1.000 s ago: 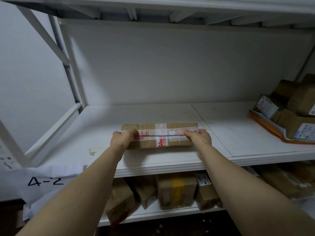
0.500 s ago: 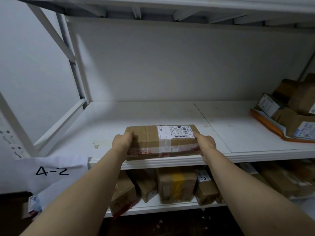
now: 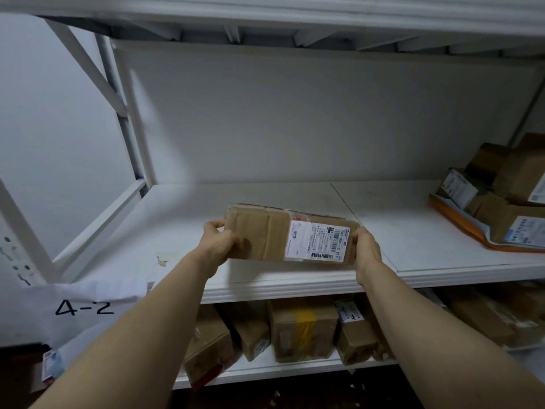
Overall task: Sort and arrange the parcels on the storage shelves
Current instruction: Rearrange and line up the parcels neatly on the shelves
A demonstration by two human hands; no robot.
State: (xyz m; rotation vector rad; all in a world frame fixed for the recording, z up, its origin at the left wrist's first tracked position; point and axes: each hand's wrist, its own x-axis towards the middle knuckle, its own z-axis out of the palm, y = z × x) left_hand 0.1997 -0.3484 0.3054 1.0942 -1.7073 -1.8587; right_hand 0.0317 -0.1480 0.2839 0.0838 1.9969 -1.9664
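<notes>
The left hand (image 3: 219, 242) and right hand (image 3: 367, 249) clasp the two short ends of a brown cardboard parcel (image 3: 259, 234), its shipping label (image 3: 317, 242) tilted toward the camera, just over the white shelf (image 3: 295, 286). Stacked parcels (image 3: 507, 202) lie well right of the right hand, and a "4-2" paper sign (image 3: 85, 308) hangs below-left of the left hand.
</notes>
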